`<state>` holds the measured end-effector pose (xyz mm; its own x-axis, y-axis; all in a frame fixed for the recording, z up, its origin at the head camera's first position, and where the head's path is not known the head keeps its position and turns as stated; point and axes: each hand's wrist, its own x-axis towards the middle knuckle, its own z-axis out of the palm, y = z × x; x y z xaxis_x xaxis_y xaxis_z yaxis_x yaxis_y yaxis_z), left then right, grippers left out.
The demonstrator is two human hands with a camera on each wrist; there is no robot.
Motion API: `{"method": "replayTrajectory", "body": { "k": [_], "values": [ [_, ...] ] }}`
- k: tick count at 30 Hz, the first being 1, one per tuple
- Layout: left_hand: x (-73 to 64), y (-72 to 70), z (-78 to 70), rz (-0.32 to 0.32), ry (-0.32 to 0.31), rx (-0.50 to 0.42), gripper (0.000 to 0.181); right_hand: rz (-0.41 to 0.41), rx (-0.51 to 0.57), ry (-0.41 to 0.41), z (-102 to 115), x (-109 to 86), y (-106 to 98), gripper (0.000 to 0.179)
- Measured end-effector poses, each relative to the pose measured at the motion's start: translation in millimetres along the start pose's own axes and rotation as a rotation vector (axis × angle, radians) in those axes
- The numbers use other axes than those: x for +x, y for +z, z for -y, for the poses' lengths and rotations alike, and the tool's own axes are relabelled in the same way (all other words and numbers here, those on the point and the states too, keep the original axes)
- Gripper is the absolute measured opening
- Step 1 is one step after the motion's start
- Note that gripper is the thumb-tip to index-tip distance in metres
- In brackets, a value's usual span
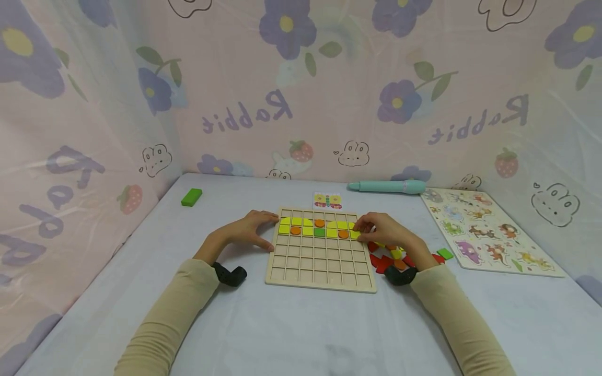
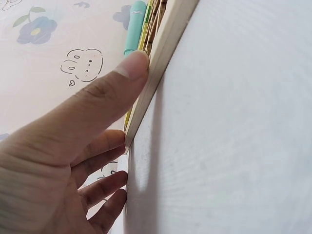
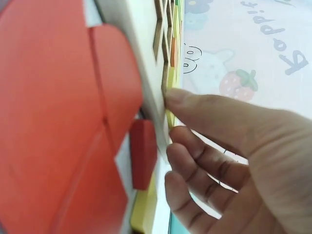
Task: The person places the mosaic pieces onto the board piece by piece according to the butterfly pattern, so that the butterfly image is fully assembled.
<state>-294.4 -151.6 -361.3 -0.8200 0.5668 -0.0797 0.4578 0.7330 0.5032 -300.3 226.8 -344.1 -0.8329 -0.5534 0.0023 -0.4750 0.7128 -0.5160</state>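
A square wooden grid board (image 1: 320, 271) lies mid-table. Its upper two rows hold yellow tiles (image 1: 284, 228), round orange tiles (image 1: 296, 230) and a green square tile (image 1: 319, 232). My left hand (image 1: 244, 230) touches the board's left edge with thumb and fingertips spread apart. At the right end of the filled rows, my right hand (image 1: 383, 230) pinches a yellow tile (image 1: 355, 235) between thumb and forefinger. In the right wrist view the other fingers curl loosely by the board's edge. Just above the board lies a small butterfly pattern card (image 1: 327, 200).
Loose red tiles (image 1: 382, 265), with yellow and orange ones, lie right of the board, partly under my right wrist. A small green tile (image 1: 444, 254) lies beyond them. An animal puzzle board (image 1: 494, 230) is far right, a teal pen (image 1: 390, 187) behind, a green block (image 1: 192, 197) back left.
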Motion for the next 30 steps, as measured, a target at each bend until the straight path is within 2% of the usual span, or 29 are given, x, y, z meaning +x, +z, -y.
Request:
{"method": "replayTrajectory", "body": {
  "k": [8, 16, 20, 25, 27, 30],
  "values": [
    [0.1, 0.4, -0.5, 0.001, -0.010, -0.001, 0.084, -0.003, 0.000, -0.007, -1, -0.3, -3, 0.029],
    [0.4, -0.8, -1.1, 0.002, -0.007, -0.010, 0.084, -0.078, -0.061, 0.029, -12, -18.5, -30, 0.023],
    [1.3, 0.0, -0.3, 0.002, -0.009, 0.000, 0.084, -0.037, -0.088, 0.047, -21, -30.4, -38, 0.021],
    [2.1, 1.7, 1.4, 0.000, -0.019, 0.005, 0.084, 0.037, -0.061, 0.101, -27, -46.2, -39, 0.021],
    [1.9, 1.5, 1.4, -0.001, -0.017, 0.004, 0.084, 0.060, -0.054, 0.103, -28, -53.4, -37, 0.019],
    [1.3, 0.8, 1.5, -0.001, -0.017, 0.000, 0.085, 0.092, -0.042, 0.063, -31, -63.8, -35, 0.018]
  ]
}}
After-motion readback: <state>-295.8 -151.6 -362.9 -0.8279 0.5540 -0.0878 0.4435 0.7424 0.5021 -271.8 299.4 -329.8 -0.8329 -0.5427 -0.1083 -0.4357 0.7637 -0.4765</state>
